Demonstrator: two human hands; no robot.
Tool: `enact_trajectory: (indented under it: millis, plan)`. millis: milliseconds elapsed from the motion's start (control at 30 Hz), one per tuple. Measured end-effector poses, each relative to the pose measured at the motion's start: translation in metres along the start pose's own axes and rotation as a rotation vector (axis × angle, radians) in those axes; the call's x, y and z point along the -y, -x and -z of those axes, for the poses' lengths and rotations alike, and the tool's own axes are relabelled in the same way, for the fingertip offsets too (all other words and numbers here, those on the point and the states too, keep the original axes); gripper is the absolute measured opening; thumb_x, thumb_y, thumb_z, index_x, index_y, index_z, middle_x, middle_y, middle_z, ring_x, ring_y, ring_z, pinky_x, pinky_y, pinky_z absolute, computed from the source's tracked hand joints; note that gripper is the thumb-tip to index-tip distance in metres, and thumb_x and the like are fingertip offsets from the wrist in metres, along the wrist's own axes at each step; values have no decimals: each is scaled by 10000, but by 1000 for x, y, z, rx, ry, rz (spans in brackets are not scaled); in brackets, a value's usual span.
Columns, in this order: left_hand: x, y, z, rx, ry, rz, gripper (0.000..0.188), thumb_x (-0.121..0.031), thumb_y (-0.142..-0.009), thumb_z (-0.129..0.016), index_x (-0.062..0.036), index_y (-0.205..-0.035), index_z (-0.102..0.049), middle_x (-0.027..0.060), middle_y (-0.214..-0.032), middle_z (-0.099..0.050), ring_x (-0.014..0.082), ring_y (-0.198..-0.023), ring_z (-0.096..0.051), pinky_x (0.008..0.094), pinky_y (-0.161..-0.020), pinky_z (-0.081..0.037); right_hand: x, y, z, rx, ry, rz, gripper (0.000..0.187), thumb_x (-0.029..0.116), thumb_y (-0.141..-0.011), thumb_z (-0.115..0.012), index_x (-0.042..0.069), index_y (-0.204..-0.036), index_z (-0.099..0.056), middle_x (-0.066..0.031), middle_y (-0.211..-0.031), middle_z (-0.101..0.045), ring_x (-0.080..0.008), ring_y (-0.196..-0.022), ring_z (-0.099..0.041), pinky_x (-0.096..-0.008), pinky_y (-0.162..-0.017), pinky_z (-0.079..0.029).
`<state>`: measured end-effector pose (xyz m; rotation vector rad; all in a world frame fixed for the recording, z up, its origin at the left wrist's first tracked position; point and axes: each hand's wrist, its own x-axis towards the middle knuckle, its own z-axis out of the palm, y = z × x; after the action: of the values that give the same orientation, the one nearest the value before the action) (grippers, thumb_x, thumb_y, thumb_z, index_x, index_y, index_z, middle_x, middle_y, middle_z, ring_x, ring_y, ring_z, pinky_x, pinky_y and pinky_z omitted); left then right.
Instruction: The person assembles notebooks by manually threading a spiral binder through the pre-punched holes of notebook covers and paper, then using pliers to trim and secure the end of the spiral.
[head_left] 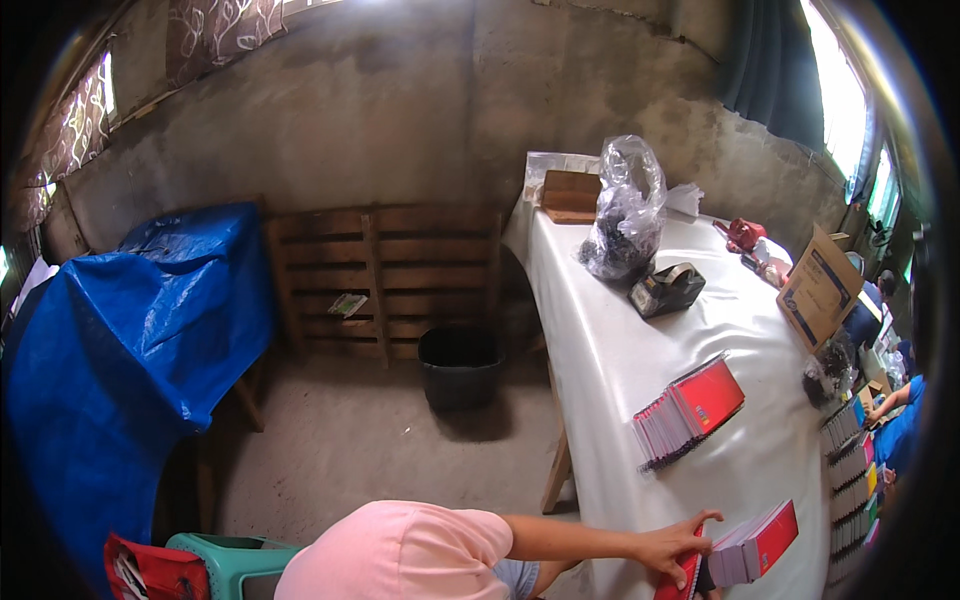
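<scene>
My left hand (672, 552) reaches in from the pink sleeve (400, 550) at the bottom and grips a red spiral notebook (680, 582) at the table's near edge. The thumb lies over its cover, and one finger sticks out toward the stack beside it. That stack of red-covered notebooks (768, 540) stands just right of the hand, its page edges facing left. Farther up the table lies another fanned stack of red notebooks (695, 405) with black spiral bindings. Of my right hand, at most a sliver shows at the lower edge; its fingers are hidden.
On the white-covered table (600, 370) are a tape dispenser (668, 290), a clear plastic bag (630, 205) and a cardboard box (820, 285). A co-worker's blue sleeve (905, 420) shows at right by more notebook stacks (850, 480). A black bucket (460, 370) and green stool (235, 565) stand left.
</scene>
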<state>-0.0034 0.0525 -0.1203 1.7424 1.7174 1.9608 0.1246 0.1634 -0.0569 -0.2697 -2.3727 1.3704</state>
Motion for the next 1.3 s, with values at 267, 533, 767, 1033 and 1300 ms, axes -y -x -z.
enact_trajectory:
  millis: [267, 533, 767, 1033, 1300]
  plan:
    - [-2, 0, 3, 76, 149, 93, 610, -388, -590, -807, -58, -974, -466, 183, -1246, -256, 353, -1116, -381, 404, -957, -348, -1, 5, 4, -15, 0, -11, 287, 89, -727, -679, 1, -999, -650, -136, -960, -648, -231, -847, -602, -322, -787, -461]
    - [13, 2, -3, 26, 98, 72, 764, -335, -489, -863, -48, -1021, -395, 138, -1077, -342, 297, -996, -400, 361, -882, -368, -3, 16, 17, -4, -21, 0, 324, 97, -736, -684, 4, -1045, -659, -138, -994, -656, -234, -866, -607, -325, -805, -463]
    - [18, 5, -12, -146, 202, 157, 984, -330, -393, -909, -59, -1094, -274, 101, -976, -370, 264, -914, -442, 343, -825, -381, 11, 18, 7, -143, 24, 384, 228, -34, -736, -603, -37, -956, -662, -119, -937, -648, -211, -794, -604, -330, -752, -483]
    - [19, -1, -13, -36, 276, 309, 1043, -354, -341, -925, -48, -1085, -260, 114, -945, -386, 263, -893, -438, 344, -799, -387, -16, 11, 11, -110, 4, -125, 240, -49, -748, -575, -53, -973, -659, -61, -847, -616, -173, -807, -578, -281, -746, -456]
    - [29, 1, -17, -14, 195, 203, 1066, -411, -354, -916, -31, -1098, -253, 117, -937, -383, 272, -890, -437, 334, -812, -383, -14, -2, 13, 56, 226, -90, 124, -55, -739, -588, -82, -853, -629, -85, -784, -586, -164, -730, -556, -307, -673, -450]
